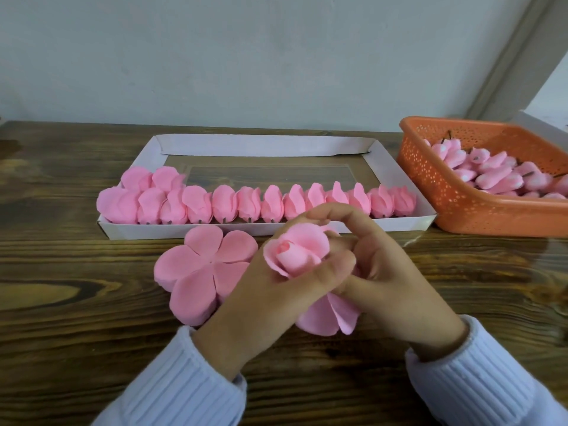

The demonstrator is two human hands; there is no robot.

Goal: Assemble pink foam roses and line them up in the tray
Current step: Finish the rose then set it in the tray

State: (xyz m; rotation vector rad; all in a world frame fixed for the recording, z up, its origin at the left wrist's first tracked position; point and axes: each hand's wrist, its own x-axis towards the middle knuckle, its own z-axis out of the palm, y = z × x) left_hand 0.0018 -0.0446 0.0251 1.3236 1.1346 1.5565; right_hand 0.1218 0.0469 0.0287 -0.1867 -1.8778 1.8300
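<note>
Rose (295,253) held between left fingers (332,269), right fingers (353,217) (tray (172,231) behind).

Item 1: table (61,302), dark brown wood with strong grain and knots; its far edge meets a pale wall.

Item 2: white tray (264,145), shallow and rectangular. We record it at the middle of the surface, near the far edge, its long sides parallel to that edge.

Item 3: orange basket (461,210), perforated plastic, toward the right edge, just beside the tray's right end.

Item 4: stack of pink foam petals (196,272), five-lobed, lying flat. We place it just in front of the tray's near wall, left of the middle.
</note>
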